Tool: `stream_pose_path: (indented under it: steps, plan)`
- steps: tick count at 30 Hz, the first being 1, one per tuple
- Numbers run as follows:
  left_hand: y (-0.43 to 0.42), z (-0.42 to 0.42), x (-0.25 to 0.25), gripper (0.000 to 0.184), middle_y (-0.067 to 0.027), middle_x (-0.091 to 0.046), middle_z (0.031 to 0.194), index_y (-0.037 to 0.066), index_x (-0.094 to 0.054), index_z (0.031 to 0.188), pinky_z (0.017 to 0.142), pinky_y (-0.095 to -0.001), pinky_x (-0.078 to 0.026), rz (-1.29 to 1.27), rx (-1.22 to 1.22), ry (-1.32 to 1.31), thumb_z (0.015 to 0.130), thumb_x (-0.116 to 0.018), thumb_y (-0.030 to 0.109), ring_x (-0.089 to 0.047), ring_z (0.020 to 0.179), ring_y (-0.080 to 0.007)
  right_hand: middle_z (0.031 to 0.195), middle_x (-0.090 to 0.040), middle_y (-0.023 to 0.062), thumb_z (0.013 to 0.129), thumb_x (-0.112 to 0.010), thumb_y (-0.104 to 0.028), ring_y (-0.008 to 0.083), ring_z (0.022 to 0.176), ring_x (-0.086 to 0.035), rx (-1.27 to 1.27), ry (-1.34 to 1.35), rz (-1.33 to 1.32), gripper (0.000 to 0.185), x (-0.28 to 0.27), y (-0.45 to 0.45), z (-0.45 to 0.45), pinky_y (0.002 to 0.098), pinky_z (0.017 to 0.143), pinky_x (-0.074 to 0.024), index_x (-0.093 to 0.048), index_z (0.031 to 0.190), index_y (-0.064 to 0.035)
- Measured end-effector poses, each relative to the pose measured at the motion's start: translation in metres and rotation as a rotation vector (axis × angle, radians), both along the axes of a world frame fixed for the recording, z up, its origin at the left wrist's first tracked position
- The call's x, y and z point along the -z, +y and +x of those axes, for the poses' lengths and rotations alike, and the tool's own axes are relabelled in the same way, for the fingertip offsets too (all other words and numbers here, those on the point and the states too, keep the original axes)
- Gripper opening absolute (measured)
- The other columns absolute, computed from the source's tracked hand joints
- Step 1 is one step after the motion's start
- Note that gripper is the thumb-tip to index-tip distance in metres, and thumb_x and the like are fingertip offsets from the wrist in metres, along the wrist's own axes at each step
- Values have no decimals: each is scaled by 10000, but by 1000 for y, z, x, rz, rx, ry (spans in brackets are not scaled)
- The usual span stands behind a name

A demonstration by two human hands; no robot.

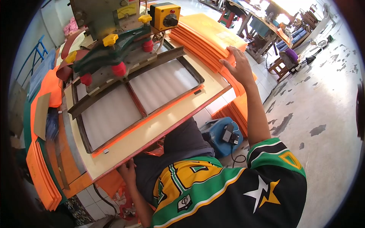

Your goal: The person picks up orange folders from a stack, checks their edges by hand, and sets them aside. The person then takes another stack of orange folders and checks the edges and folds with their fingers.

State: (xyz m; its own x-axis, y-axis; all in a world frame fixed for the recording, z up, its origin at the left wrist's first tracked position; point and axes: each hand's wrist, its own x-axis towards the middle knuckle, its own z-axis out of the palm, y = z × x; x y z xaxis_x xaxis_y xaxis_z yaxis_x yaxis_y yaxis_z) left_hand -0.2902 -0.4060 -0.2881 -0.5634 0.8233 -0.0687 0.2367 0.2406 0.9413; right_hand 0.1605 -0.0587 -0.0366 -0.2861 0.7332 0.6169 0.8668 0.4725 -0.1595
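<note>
**Right hand on the stack, left hand down at the desk's edge**

Here's my right hand [240, 68]: fingers [230, 49] spread, thumb apart, at the nearer end of the orange stack [211, 32]. They look to be touching it; I see no sheet pinched between them. From the fingertips the stack runs up and left in my view, long axis slanting towards the yellow box [166, 17]. Further left, on the desk [178, 118], lies the frame [135, 99], its long axis rising rightward, roughly across the stack's. And my left hand [129, 174]? Low at the desk's near edge, well apart from the stack, fingers partly hidden; can't tell their grip. The right is clearly nearer.
</note>
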Motion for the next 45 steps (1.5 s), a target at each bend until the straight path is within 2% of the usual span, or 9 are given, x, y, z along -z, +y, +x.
stream_pose_path:
  steps: [5,7,11,16,19,32,38,40,45]
  plan:
    - [-4,0,0,162,-51,-611,705,-37,-646,1005,583,-265,-436,22,-52,14,951,-643,116,-536,588,-101,1276,-609,159,863,-716,-423,338,1215,-558,-7,-1,12,558,-1,-1,-1,461,1016,-434,-574,1245,-42]
    - [-4,2,3,148,-54,-593,655,-36,-640,943,583,-280,-438,140,-96,33,952,-640,111,-541,584,-109,1275,-610,156,860,-718,-407,335,1214,-558,-23,6,3,545,-1,0,0,461,1016,-435,-575,1243,-46]
    - [-6,0,5,135,-43,-573,632,-34,-632,940,580,-269,-431,58,-100,99,957,-628,100,-532,581,-99,1298,-600,164,861,-728,-385,346,1229,-543,-20,-21,-7,566,-2,-3,2,432,1042,-423,-560,1290,-57]
    - [-3,1,4,134,-38,-582,693,-37,-648,1009,564,-251,-429,154,-88,-28,967,-612,84,-519,585,-81,1395,-533,155,815,-767,-382,344,1297,-493,-10,-36,-20,668,1,-9,3,438,1088,-390,-511,1358,-89]
    - [-2,2,0,140,-42,-583,723,-29,-661,1031,560,-254,-434,128,-71,13,969,-611,87,-518,587,-81,1409,-523,152,805,-780,-369,345,1309,-484,-33,-17,-8,682,1,-11,2,440,1098,-383,-505,1367,-96]
    - [-5,0,1,149,-19,-568,648,-14,-682,998,564,-253,-416,43,-85,99,969,-621,119,-510,572,-80,1356,-569,156,792,-797,-386,350,1270,-519,-32,-44,-14,690,-3,-3,7,440,1070,-410,-529,1345,-72]
    - [-3,3,-2,137,-27,-567,645,-28,-674,987,561,-255,-416,115,-91,67,965,-613,94,-508,562,-81,1434,-508,138,769,-808,-385,338,1335,-460,-33,-124,-14,758,-2,-6,11,446,1108,-375,-488,1398,-107]
    - [-1,4,-5,112,-43,-564,651,-42,-592,883,541,-259,-438,133,-89,102,946,-604,50,-542,538,-102,1483,-461,121,760,-811,-380,330,1382,-409,-7,-145,-23,808,0,-10,10,456,1144,-333,-448,1439,-135]
    - [-4,3,-2,121,-38,-566,648,-43,-601,882,537,-258,-442,110,-96,96,951,-607,57,-539,539,-98,1509,-431,111,763,-808,-377,324,1416,-364,1,-130,-41,829,5,-7,11,478,1163,-297,-419,1460,-155]
